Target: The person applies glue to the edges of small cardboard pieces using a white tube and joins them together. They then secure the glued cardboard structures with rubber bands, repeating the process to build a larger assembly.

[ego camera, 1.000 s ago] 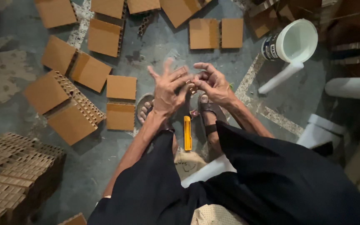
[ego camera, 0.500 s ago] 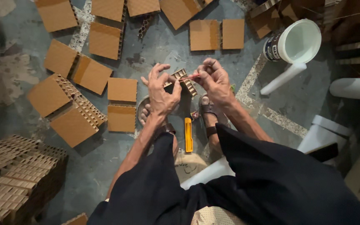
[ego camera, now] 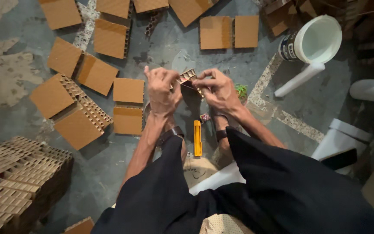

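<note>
Far out to the left of your grip sits a stack of honeycomb cardboard blocks (ego camera: 18,173), and nearer in, flat brown cardboard squares (ego camera: 128,90) lie scattered over the grey concrete floor (ego camera: 161,47).

Your left hand (ego camera: 163,89) is closed, thumb and fingers pinching the left end of a small honeycomb cardboard piece (ego camera: 188,76), which is held up above the floor between both hands. Your right hand (ego camera: 219,90) is closed on its right end, fingertips bent in over the edge; a thin strand (thread or a sliver of paper, too fine to tell) seems to run across between the two hands.

The piece looks very light and papery: stiff along its cell walls, but likely to crush or tear if you squeeze it across the open cells. Judging by that, the safest hold is by the solid outer edges at each end, with light pressure, much as your fingers sit now.

Directly below the grip, between your feet, a yellow utility knife (ego camera: 198,138) lies on the floor, well apart from either hand. Just right of your right hand, a small green tangle (ego camera: 241,91) rests on the floor. Farther right and up stands a white bucket (ego camera: 314,41), near a white pipe (ego camera: 299,80).
</note>
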